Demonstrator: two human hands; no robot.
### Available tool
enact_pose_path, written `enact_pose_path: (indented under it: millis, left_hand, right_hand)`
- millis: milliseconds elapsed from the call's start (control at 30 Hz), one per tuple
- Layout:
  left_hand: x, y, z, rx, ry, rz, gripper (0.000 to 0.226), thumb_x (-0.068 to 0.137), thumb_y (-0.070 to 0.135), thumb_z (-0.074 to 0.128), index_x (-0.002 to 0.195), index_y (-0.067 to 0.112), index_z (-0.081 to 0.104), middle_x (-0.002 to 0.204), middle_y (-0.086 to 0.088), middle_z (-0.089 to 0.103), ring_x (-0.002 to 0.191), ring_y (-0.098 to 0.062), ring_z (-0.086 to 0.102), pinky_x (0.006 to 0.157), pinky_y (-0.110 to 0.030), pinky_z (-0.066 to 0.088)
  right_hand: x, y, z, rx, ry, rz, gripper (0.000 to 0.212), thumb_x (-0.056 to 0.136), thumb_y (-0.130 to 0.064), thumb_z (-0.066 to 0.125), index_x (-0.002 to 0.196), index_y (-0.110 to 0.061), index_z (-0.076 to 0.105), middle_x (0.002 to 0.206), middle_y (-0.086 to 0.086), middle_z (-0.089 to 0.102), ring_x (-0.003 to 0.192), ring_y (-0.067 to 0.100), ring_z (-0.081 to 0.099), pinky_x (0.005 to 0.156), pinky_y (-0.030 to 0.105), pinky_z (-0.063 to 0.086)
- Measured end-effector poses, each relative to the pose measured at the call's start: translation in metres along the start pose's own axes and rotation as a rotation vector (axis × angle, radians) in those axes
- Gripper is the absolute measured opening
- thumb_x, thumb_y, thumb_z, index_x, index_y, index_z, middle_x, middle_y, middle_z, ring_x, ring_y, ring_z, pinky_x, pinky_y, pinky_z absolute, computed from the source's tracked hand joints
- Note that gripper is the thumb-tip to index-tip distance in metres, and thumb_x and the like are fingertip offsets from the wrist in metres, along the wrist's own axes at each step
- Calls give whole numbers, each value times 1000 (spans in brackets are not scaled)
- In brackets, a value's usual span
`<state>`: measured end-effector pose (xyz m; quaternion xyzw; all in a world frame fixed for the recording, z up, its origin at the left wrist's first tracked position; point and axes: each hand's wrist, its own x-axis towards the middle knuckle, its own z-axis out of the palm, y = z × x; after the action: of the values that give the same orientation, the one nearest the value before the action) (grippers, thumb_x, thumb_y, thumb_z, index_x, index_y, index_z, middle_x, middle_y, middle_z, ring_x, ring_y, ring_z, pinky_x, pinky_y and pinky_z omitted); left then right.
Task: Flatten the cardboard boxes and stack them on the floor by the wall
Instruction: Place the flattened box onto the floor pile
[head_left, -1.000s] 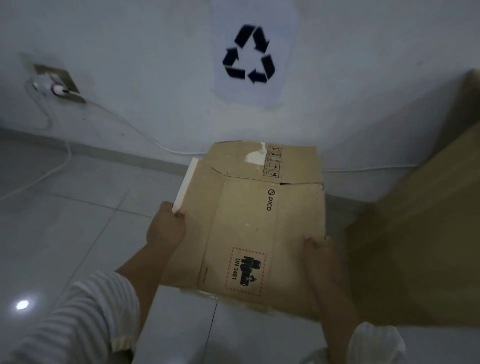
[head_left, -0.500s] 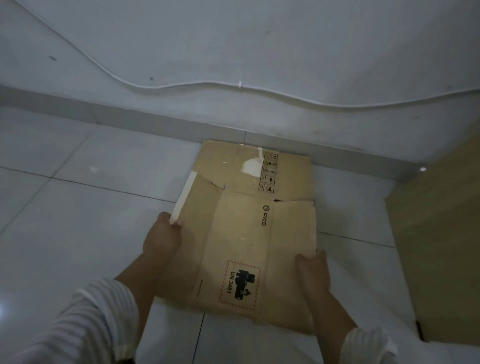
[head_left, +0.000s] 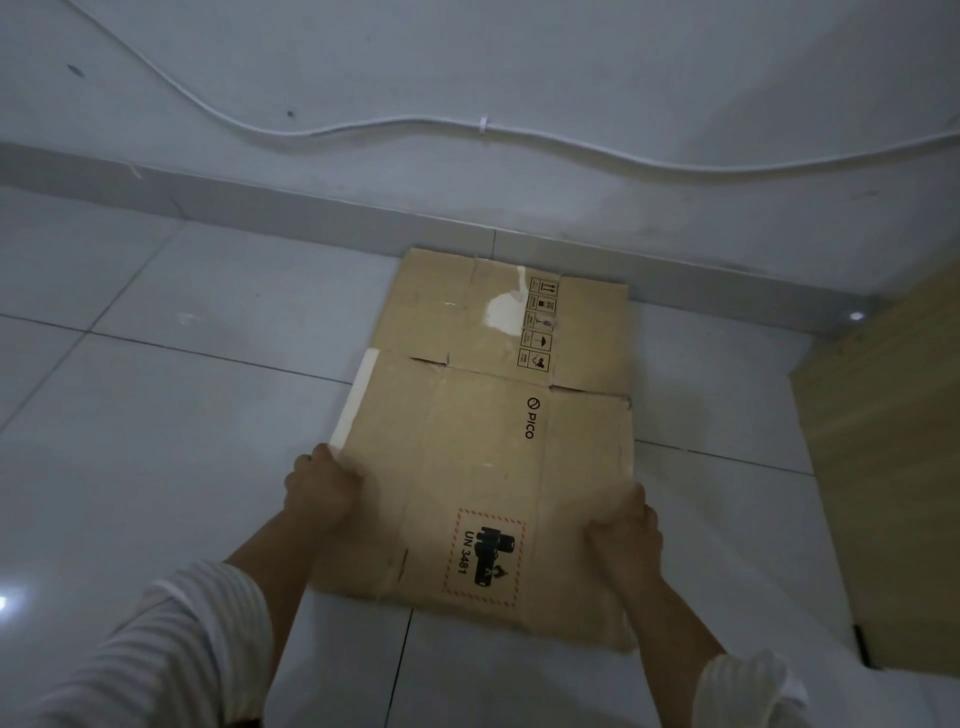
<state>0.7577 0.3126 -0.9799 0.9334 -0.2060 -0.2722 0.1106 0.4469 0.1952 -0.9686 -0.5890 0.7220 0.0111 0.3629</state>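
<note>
The left hand is curled closed over the left edge of a flattened brown cardboard box, thumb on top and fingers tucked under. The right hand grips the opposite, right edge the same way, a little nearer the person. Both wrists come out of striped white sleeves.

From the hands the box runs straight away from the person, its long axis pointing at the wall. The far flap edge lies just beside the grey skirting at the wall's foot, whether touching it cannot be told. The near end looks slightly raised off the pale tiled floor, so my judgement is that the coming move is a short lowering and letting go, both hands equally placed for it.

The box is creased lengthwise, its end flaps folded out flat. It carries a red-bordered "UN 3481" battery label near the hands, a "PICO" mark further out, handling symbols and a torn white patch on the far flap. A white strip shows along its left edge. A light wooden panel stands well to the right.
</note>
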Motion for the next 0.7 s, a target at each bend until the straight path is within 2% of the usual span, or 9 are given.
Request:
enact_pose_path:
  millis: [133,300,467,533,567,633,700]
  left_hand:
    - [-2,-3,7,56,12,-32,56,91,39,52,133,4,38,133,-20,42,121,-41,42,98,-50,39]
    - [4,-5,13,55,34,-42,54,92,37,49,134,6,38,134,-19,41,122,-41,40,99,-51,39]
    - [0,-6,13,70,33,3,59,91,37,50,140,9,30,137,-20,38,124,-41,39,101,-52,38]
    - [-9,-3,13,180,52,127,69,90,41,49,146,17,17,148,-20,26,133,-42,30,107,-54,32]
    - [-13,0,16,264,40,248,74,88,46,48,148,23,10,154,-18,15,138,-42,21,110,-55,25]
    - [-23,7,27,381,-65,522,87,81,61,49,147,34,-1,159,-10,-6,144,-42,-3,113,-60,10]
    - [-32,17,40,454,-222,648,105,70,73,52,145,39,-12,157,-6,-24,141,-38,-23,110,-62,-6]
  right_hand:
    - [-3,3,7,-94,-47,30,84,87,-27,56,150,-15,1,156,8,16,134,38,28,106,44,30]
    - [5,3,9,-186,-58,-15,81,89,-29,52,150,-11,2,158,5,14,133,36,31,104,38,32]
    - [3,3,13,-292,-63,-59,76,93,-31,47,150,-10,3,160,6,3,135,37,27,106,39,32]
    - [-1,0,15,-357,-43,-108,72,93,-32,46,150,-14,5,160,8,-3,139,37,17,111,43,27]
    - [-2,-3,17,-391,-31,-160,72,92,-33,47,150,-17,7,159,9,-4,142,36,9,114,46,21]
    - [-6,-11,27,-454,-55,-311,75,89,-38,50,150,-22,9,159,8,-5,145,33,-4,117,50,6]
    - [-9,-21,41,-497,-134,-428,80,87,-46,51,149,-26,6,159,8,-12,144,34,-15,114,54,-5]
